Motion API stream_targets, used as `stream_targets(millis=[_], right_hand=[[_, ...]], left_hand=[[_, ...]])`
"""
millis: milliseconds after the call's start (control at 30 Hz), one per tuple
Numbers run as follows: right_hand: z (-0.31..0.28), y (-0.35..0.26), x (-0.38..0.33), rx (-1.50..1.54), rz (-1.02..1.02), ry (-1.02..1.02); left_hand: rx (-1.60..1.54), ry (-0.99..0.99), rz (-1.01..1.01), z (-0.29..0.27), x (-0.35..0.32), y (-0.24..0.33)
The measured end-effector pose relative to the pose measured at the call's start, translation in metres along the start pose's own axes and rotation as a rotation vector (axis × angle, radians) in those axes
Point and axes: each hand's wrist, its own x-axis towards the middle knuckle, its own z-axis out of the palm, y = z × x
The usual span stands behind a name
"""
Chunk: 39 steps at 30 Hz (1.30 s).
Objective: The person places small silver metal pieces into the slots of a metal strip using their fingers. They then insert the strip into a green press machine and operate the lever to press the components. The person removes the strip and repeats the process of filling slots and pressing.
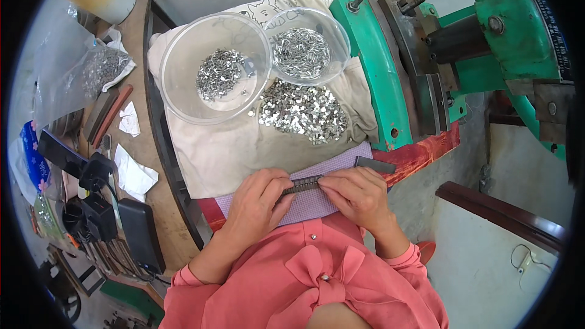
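A narrow dark metal bar (303, 184) with a row of small slots or parts along it lies level between my hands, over a purple checked cloth (311, 204). My left hand (259, 198) grips its left end between thumb and fingers. The fingertips of my right hand (359, 195) are pinched at its right end; whether they hold a small piece there is hidden. Just beyond my right hand rests a flat dark metal plate (375, 164). Ahead of the hands, a pile of small shiny metal pieces (304, 113) is spread on a beige cloth (225, 155).
Behind the pile stand two clear plastic tubs, the larger one (167, 85) and the smaller one (344, 55), both holding small metal parts. A green press (372, 79) rises at the right. On the left, a wooden bench (149, 152) carries tissues, a black device (140, 234) and plastic bags.
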Motion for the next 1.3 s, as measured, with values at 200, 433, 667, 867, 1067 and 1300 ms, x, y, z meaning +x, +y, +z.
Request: stream_targets(millis=[200, 433, 667, 867, 1067, 1300], right_hand=[[-0.001, -0.002, 0.003, 0.01, -0.037, -0.027], [-0.002, -0.002, 0.002, 0.027, -0.038, -0.005], [0.004, 0.0, -0.002, 0.032, -0.003, 0.047], [0.002, -0.002, -0.001, 0.04, 0.016, 0.034], [0.002, -0.001, -0.003, 0.042, 0.018, 0.041], [0.002, -0.001, -0.005, 0.059, 0.013, 0.058]], left_hand=[[0.036, 0.009, 0.024, 0.001, 0.002, 0.0], [0.122, 0.051, 0.062, 0.008, 0.006, 0.007], [0.157, 0.076, 0.02, 0.012, 0.008, 0.009], [0.176, 0.052, 0.024, 0.012, 0.005, 0.006], [0.16, 0.064, 0.001, 0.009, 0.008, 0.01], [0.101, 0.042, -0.016, 0.005, 0.006, 0.01]])
